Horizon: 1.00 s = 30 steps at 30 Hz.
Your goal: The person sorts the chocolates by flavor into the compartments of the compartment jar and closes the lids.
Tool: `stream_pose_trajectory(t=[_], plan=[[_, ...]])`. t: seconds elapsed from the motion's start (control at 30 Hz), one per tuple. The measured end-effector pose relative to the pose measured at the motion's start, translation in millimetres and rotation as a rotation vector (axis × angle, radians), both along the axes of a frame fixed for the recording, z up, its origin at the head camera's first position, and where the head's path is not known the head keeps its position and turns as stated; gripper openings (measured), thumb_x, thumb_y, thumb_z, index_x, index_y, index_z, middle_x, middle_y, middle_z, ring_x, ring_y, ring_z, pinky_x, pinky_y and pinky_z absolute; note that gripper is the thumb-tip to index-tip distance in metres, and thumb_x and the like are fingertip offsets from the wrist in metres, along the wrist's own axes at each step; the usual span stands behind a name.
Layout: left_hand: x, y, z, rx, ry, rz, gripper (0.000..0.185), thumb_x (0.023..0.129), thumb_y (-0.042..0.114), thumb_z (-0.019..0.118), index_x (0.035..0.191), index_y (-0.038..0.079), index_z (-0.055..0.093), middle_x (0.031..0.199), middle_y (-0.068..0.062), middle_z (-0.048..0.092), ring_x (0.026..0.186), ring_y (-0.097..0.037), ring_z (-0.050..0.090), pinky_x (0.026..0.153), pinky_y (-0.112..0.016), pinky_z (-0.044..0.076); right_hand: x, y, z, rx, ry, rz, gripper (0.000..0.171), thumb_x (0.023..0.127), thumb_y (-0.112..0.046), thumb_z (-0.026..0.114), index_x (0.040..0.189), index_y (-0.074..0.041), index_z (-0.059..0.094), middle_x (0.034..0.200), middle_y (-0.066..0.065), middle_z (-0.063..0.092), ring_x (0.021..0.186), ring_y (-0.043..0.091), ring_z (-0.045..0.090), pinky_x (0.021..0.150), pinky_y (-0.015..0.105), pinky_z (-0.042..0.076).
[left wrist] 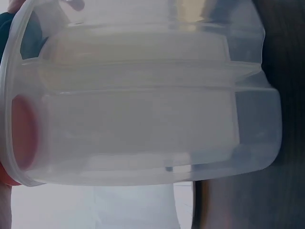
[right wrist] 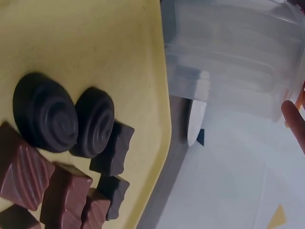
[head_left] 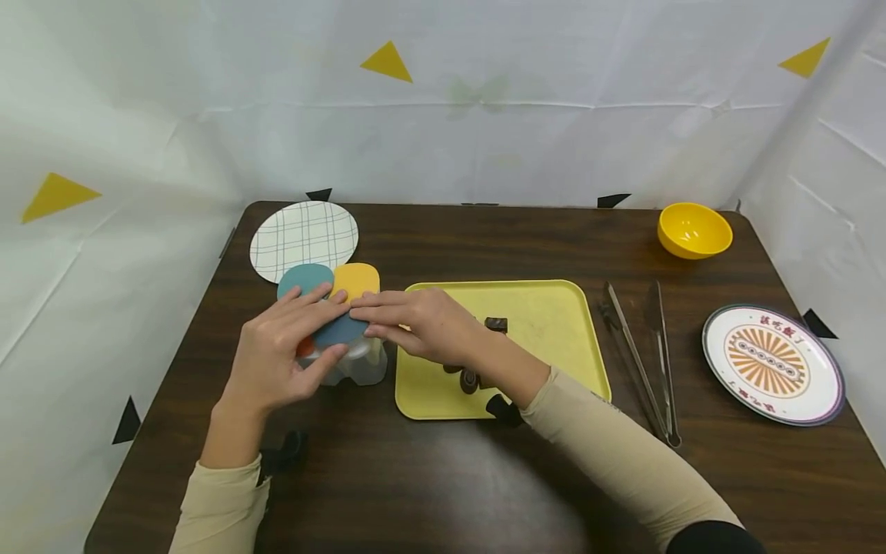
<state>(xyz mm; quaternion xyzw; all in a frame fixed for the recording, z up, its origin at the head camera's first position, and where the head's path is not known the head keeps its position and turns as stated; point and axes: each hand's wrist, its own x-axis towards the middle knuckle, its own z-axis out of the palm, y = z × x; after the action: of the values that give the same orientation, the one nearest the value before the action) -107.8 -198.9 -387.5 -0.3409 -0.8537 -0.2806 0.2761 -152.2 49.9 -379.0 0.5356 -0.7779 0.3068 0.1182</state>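
A translucent plastic container (head_left: 367,369) stands upright on the table, left of the tray. Its top carries teal (head_left: 303,275), yellow (head_left: 356,278), blue (head_left: 341,329) and red-orange (head_left: 304,348) lids. My left hand (head_left: 277,350) lies over the top from the left, fingers extended across the lids and thumb apart near the front. From the right, my right hand (head_left: 429,323) touches the blue and yellow lids with straight fingertips. In the left wrist view, the container's clear wall (left wrist: 143,119) fills most of the picture; no contents can be made out through it.
Several chocolates (right wrist: 45,112) lie on a yellow tray (head_left: 547,323) beneath my right forearm. Metal tongs (head_left: 640,369) lie right of it. Farther right are a patterned plate (head_left: 774,365) and a yellow bowl (head_left: 694,231). Behind the container sits a white checked plate (head_left: 304,238).
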Motion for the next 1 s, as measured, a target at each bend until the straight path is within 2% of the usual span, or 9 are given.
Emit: stream_pose_trajectory(t=[0.13,0.23,0.43,0.57,1.0], plan=[[-1.7,0.5,2.4,0.009,-0.008,-0.01,0.052,0.091,0.049,0.056,0.123,0.011,0.07,0.12,-0.005,0.069,0.115,-0.03,0.063,0.096,-0.06,0.044,-2.2,-1.5,1.2,-0.046,-0.035,0.008,0.035,0.095,-0.02,0.066,0.129,-0.01,0.066,0.129,0.004,0.064,0.106,0.008,0.064,0.084,0.017,0.049],[-4.6,0.6,3.9,0.03,-0.021,-0.032,0.051,0.091,0.047,0.056,0.122,0.01,0.07,0.119,-0.005,0.07,0.114,-0.03,0.063,0.095,-0.058,0.046,-3.8,-2.7,2.8,-0.078,-0.045,0.013,0.033,0.096,-0.017,0.063,0.128,-0.009,0.067,0.127,0.003,0.065,0.098,0.005,0.064,0.076,0.016,0.048],[-8.4,-0.3,6.2,0.045,-0.067,-0.075,0.048,0.093,0.04,0.054,0.127,0.009,0.068,0.124,-0.006,0.067,0.121,-0.029,0.058,0.1,-0.05,0.044,-5.5,-3.2,3.3,-0.139,-0.092,0.012,0.032,0.096,-0.013,0.062,0.128,-0.008,0.067,0.125,0.002,0.065,0.096,0.004,0.062,0.075,0.016,0.047],[-8.7,-0.1,5.2,0.045,-0.089,-0.097,0.046,0.097,0.036,0.047,0.13,0.009,0.065,0.127,-0.006,0.065,0.123,-0.029,0.057,0.104,-0.051,0.041,-5.6,-1.8,2.7,-0.155,-0.127,0.02,0.036,0.096,-0.011,0.062,0.132,-0.008,0.063,0.126,0.001,0.064,0.094,0.003,0.06,0.076,0.018,0.048],[-8.2,0.5,2.5,0.025,-0.076,-0.053,0.046,0.102,0.034,0.038,0.131,0.009,0.064,0.129,-0.003,0.064,0.119,-0.026,0.06,0.102,-0.052,0.043,-5.6,0.0,1.8,-0.148,-0.174,0.009,0.04,0.096,-0.009,0.061,0.136,-0.009,0.059,0.129,0.0,0.063,0.097,0.004,0.06,0.081,0.019,0.048]])
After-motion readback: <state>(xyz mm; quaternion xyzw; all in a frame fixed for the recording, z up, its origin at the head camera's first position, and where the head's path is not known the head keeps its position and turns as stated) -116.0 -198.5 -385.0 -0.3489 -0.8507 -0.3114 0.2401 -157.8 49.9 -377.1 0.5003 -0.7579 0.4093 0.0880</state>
